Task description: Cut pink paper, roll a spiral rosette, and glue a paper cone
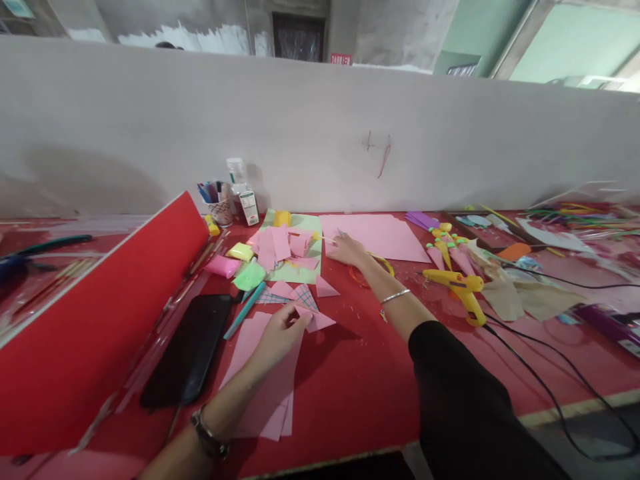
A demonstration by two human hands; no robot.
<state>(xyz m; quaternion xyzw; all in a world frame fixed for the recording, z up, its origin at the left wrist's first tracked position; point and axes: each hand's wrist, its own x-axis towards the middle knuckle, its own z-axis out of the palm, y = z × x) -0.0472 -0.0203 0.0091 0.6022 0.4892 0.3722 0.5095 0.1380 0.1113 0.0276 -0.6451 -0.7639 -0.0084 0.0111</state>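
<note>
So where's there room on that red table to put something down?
The near red tabletop, between the overlapping pink sheets and the black sleeve, looks mostly bare. It's crowded beyond the left hand, with packets and paper scraps, and around the yellow glue gun.

Pink paper piece [321, 323], pink sheets [385, 237], pale green sheet [303, 221], paper with blue checks [304, 295], bright pink packet [223, 267], yellow packet [241, 251], bright green packet [250, 275], yellow glue gun [463, 283], blue-green pen [245, 311], black phone [187, 350], purple paper [423, 221], red board [100, 320], red table [350, 400]
</note>
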